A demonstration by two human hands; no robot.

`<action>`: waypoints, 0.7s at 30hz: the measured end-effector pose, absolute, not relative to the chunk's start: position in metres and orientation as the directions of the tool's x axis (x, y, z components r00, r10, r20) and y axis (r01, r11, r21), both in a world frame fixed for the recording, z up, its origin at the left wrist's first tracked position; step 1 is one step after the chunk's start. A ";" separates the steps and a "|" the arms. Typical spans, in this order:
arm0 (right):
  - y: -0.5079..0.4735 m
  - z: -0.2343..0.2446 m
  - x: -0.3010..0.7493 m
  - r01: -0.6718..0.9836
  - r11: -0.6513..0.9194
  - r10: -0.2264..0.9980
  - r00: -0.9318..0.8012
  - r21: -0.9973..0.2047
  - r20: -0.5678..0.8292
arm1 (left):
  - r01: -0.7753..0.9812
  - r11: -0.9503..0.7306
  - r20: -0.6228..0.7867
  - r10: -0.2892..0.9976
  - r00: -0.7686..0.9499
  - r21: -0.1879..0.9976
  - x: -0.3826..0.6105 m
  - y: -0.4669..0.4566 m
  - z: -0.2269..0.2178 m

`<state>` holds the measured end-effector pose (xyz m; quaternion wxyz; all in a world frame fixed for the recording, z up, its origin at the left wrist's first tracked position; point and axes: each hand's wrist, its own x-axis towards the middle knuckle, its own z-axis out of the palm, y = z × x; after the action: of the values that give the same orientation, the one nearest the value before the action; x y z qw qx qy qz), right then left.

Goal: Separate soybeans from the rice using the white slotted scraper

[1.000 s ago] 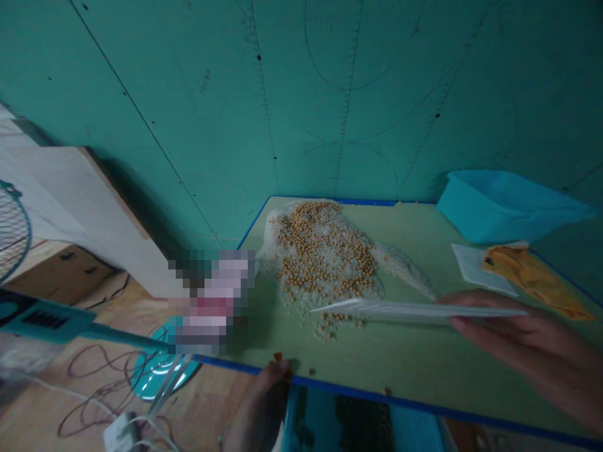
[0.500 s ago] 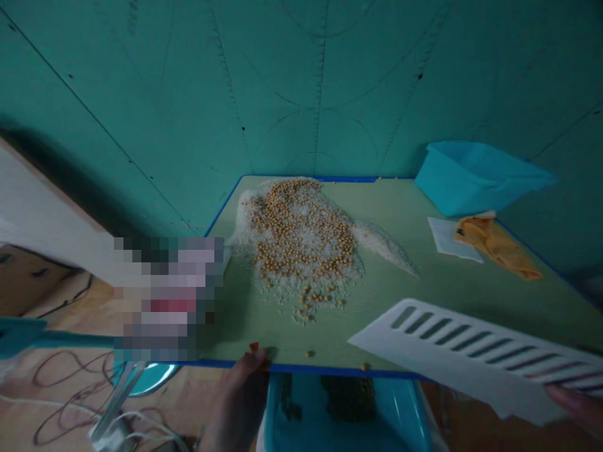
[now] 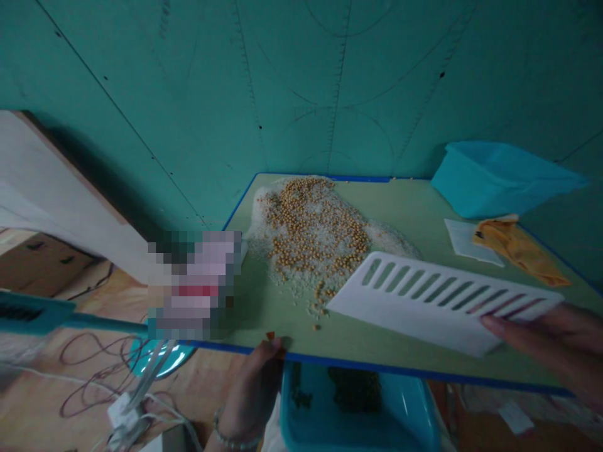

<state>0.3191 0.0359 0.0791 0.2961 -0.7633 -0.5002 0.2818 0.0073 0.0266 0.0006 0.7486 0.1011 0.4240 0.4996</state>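
A heap of white rice mixed with yellow beans (image 3: 315, 235) lies on the green table top (image 3: 409, 213) near the back left corner. My right hand (image 3: 549, 342) grips a white slotted plastic panel (image 3: 443, 301), held flat over the table with its left end beside the heap. My left hand (image 3: 252, 395) is below the front edge of the table, fingers curled on the rim of a blue tub (image 3: 358, 408) that holds dark grains.
A second blue tub (image 3: 499, 179) stands at the back right, with a white sheet (image 3: 466, 242) and an orange cloth (image 3: 518, 248) in front of it. Cables (image 3: 85, 389) and a teal fan base (image 3: 155, 358) lie on the floor at left.
My right hand has brought the slotted panel up from the front right edge and leftward over the table, toward the heap. The left hand has stayed at the tub.
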 end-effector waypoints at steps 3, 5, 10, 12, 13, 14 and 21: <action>0.063 0.099 0.292 0.460 -0.293 0.953 0.207 -0.838 -0.219 | -0.664 0.462 -0.520 0.845 0.127 0.588 0.006 0.026 -0.002; 0.076 0.103 0.276 0.435 -0.218 0.976 0.094 -0.874 -0.197 | -0.653 0.453 -0.523 0.846 0.102 0.606 0.006 0.026 -0.002; 0.084 0.098 0.261 0.511 -0.093 0.988 -0.061 -0.855 -0.144 | -0.673 0.440 -0.528 0.845 0.085 0.594 0.008 0.026 0.000; 0.080 0.096 0.262 0.529 -0.108 0.983 -0.068 -0.842 -0.169 | -0.670 0.447 -0.525 0.845 0.099 0.593 0.008 0.027 0.002; 0.078 0.096 0.263 0.533 -0.117 0.981 -0.071 -0.838 -0.182 | -0.664 0.456 -0.531 0.841 0.104 0.593 0.008 0.027 0.002; 0.075 0.097 0.264 0.537 -0.129 0.977 -0.074 -0.834 -0.199 | -0.658 0.466 -0.539 0.835 0.107 0.592 0.008 0.027 0.003; 0.069 0.104 0.264 0.582 -0.123 0.982 -0.046 -0.804 -0.183 | -0.637 0.482 -0.537 0.834 0.124 0.602 0.007 0.026 0.006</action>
<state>0.2643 0.0687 0.1042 0.2577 -0.6408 -0.6101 0.3882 0.0072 0.0257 0.0058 0.7410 0.1125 0.4379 0.4965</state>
